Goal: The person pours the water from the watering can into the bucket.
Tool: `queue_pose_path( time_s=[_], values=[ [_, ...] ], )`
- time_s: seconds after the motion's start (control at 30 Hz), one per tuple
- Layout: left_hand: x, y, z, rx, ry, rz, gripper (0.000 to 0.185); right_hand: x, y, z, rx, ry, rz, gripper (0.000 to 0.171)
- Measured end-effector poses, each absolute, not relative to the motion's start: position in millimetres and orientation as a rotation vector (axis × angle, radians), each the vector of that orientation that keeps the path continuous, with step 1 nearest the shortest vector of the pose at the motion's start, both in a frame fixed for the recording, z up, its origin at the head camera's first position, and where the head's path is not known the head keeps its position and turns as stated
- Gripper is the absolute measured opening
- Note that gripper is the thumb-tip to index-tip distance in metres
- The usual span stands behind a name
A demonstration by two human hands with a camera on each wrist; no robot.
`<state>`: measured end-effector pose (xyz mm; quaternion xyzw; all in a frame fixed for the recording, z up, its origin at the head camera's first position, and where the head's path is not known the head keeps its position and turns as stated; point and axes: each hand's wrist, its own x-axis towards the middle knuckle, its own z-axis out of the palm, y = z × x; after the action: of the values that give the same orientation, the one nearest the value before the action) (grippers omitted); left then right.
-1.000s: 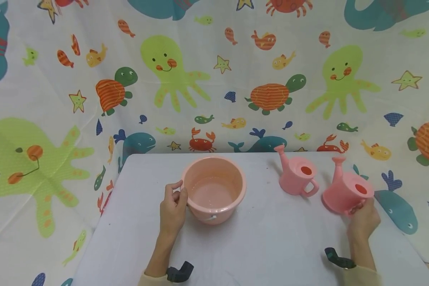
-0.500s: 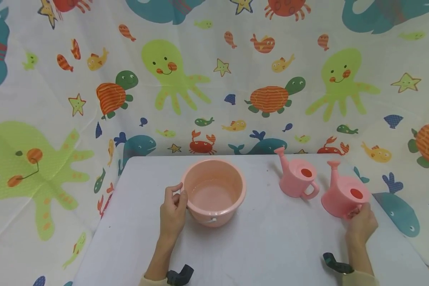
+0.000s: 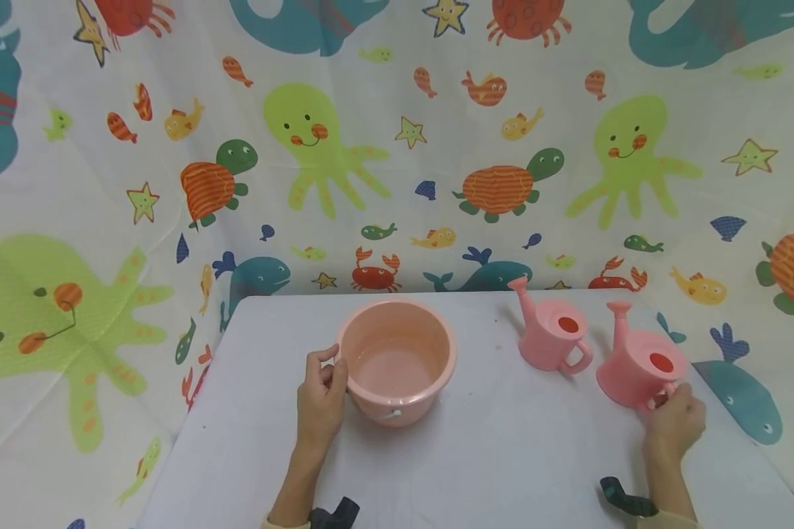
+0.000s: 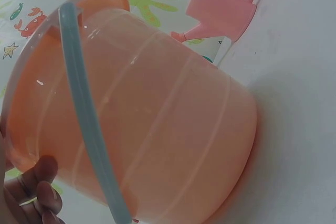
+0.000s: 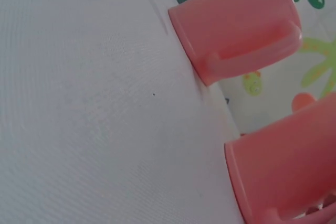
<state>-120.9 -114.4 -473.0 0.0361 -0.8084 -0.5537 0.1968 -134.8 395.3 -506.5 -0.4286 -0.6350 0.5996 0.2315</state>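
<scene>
Left hand (image 3: 320,400) fingers curl on the bucket (image 3: 397,358) rim at 9 o'clock; right hand (image 3: 675,422) grips the near can (image 3: 638,367); pouring not begun.

A white table (image 3: 503,455) stands before a sea-creature printed curtain (image 3: 397,147) that wraps round from nine o'clock through twelve to three, evenly lit.

Black wrist mounts (image 3: 334,512), pale yellow cuffs (image 3: 662,521).

The white table (image 3: 503,455) carries a pink bucket (image 3: 397,360) and two pink watering cans (image 3: 554,336).
</scene>
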Motion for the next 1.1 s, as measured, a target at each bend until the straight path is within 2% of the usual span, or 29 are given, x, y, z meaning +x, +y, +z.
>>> queue_pose_path(
  time_s=[0.13, 0.3, 0.43, 0.8, 1.1],
  values=[
    [-121.2, -114.1, -474.9, 0.105, -2.267, -1.55, 0.028, -132.8, 394.9, -503.4, -1.219, -1.789, 1.528, 0.013],
    [-121.4, -112.7, -476.5, 0.106, -2.263, -1.531, 0.027, -133.4, 387.9, -492.6, -1.185, -1.829, 1.379, 0.025],
    [-120.8, -111.7, -474.8, 0.113, -2.262, -1.526, 0.026, -136.9, 377.9, -481.5, -1.147, -1.847, 1.293, 0.027],
    [-121.3, -109.8, -473.5, 0.123, -2.269, -1.529, 0.026, -150.3, 355.9, -472.0, -0.86, -1.853, 1.205, 0.02],
    [-122.8, -110.1, -475.5, 0.119, -2.269, -1.538, 0.026, -166.0, 336.3, -472.9, -0.708, -1.9, 1.256, 0.021]
  ],
)
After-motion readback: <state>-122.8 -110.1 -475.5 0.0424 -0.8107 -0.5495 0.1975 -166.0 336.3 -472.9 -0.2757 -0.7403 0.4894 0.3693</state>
